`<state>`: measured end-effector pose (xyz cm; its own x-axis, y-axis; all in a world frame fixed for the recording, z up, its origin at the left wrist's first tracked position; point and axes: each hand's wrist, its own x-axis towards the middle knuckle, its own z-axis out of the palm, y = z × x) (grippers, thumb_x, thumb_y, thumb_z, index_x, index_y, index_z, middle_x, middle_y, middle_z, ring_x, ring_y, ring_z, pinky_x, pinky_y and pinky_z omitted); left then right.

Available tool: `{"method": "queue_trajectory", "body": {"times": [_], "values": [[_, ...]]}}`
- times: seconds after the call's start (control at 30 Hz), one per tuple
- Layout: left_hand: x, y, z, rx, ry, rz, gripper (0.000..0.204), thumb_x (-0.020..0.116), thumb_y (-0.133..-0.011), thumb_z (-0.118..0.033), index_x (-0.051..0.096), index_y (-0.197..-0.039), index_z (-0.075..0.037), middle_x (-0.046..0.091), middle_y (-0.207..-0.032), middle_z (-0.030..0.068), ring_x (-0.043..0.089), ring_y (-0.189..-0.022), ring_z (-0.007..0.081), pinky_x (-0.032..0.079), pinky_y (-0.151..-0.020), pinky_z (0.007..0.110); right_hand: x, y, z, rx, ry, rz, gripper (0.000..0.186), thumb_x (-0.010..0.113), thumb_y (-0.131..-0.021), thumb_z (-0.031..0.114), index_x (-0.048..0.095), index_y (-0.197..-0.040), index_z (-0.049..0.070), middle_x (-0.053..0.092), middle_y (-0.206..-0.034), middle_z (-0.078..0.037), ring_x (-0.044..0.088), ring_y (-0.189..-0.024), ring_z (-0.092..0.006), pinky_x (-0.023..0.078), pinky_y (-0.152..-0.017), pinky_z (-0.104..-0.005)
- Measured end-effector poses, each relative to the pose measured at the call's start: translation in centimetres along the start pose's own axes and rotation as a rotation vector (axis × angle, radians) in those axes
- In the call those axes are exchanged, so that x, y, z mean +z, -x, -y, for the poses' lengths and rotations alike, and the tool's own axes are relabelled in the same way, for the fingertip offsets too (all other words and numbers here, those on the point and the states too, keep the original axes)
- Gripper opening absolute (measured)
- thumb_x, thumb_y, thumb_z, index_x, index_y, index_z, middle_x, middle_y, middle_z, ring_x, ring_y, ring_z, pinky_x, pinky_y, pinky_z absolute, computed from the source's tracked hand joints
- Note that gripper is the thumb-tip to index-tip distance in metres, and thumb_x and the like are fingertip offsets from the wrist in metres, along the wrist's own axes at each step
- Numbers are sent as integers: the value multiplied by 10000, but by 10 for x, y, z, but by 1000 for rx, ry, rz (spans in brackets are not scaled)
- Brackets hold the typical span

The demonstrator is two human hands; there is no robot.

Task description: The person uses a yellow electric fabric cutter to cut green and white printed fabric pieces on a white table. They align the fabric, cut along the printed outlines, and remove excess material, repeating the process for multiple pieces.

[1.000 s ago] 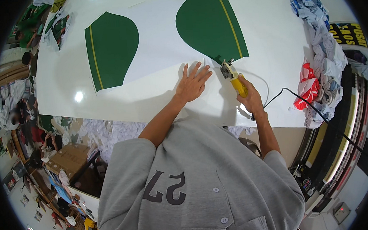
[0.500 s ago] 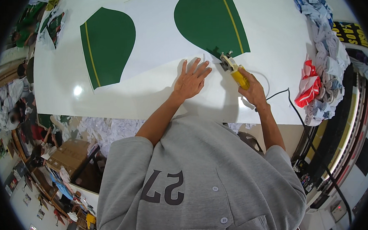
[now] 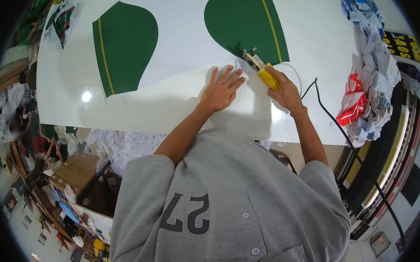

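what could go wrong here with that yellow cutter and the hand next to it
The bare fingers of the left hand lie spread close to the head of the yellow cutter, so a slip by the right hand might cut them. The head also sits at the right green piece's lower edge; straying could nick it. The black cord hangs over the table's edge and might snag.

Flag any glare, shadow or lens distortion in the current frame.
Head view: glare spots on the white table, at left and near the right hand; head view: soft shadows around the left hand; head view: outer areas bend, corners black.
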<state>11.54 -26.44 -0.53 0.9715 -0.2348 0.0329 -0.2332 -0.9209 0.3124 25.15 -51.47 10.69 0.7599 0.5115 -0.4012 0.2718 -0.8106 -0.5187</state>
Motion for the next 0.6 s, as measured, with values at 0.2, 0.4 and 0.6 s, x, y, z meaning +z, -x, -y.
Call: {"method": "queue_trajectory", "body": {"times": [0.2,0.4,0.6], "values": [[-1,1,1,17,53,-30,561,632,-1044,-288,578,-1602,-262,429,-1770,13,340,-1651,312,272,-1312,699,2,-20,16,-64,-37,-3,861,756,-827,109,536,-1647,254,665,-1541,-195,695,-1305,-430,560,-1133,-461],[-1,1,1,16,64,-48,583,644,-1036,-285,561,-1612,-256,433,-1766,12,342,-1650,313,266,-1313,700,1,-37,37,-59,-23,25,810,701,-885,153,527,-1658,322,675,-1448,-198,686,-1293,-423,561,-1100,-473],[0,2,2,20,49,-7,606,631,-1054,-311,528,-1650,-263,411,-1781,7,317,-1665,301,238,-1329,695,10,-54,51,-88,-38,16,830,722,-873,138,525,-1658,325,661,-1490,-211,682,-1305,-431,561,-1107,-475]]}}
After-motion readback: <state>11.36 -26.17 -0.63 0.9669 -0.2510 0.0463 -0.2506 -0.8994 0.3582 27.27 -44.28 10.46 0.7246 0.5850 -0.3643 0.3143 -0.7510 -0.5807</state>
